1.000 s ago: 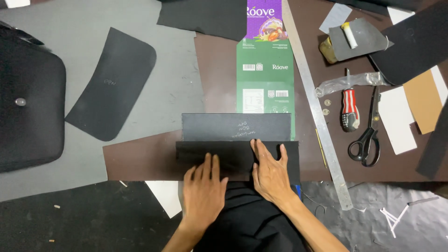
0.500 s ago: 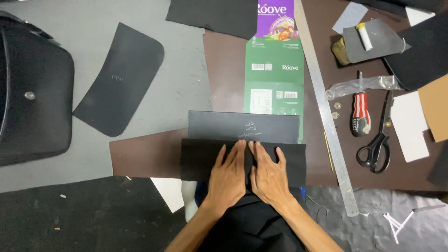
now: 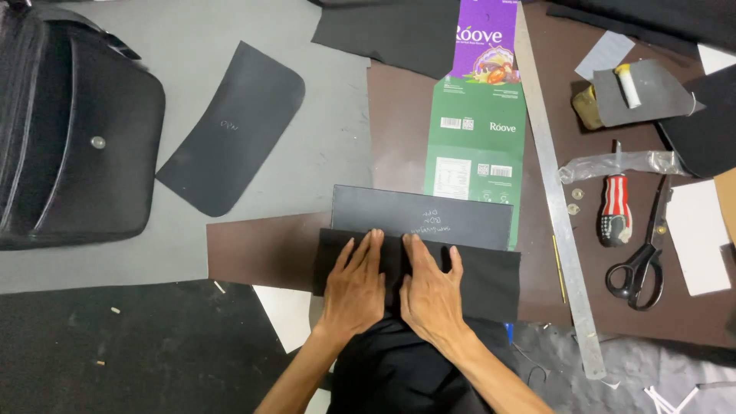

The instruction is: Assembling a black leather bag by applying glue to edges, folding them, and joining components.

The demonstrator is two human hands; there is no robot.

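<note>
Black fabric piece point(image 3: 468, 280) lies just below the grey card panel point(image 3: 422, 217), its long axis running left to right; left hand point(image 3: 354, 287) and right hand point(image 3: 429, 291) press flat on it, fingers spread, side by side, gripping nothing.

1. A grey sheet point(image 3: 322, 146) covers the bench's far-left part.
2. A brown sheet point(image 3: 399, 115) covers its right part.
3. Dark, speckled floor point(image 3: 115, 353) runs along the near edge.
4. Even, shadowless light overhead.

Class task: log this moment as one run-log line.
left hand: flat on black fabric piece | right hand: flat on it, beside left | behind: dark grey rectangular card
</note>
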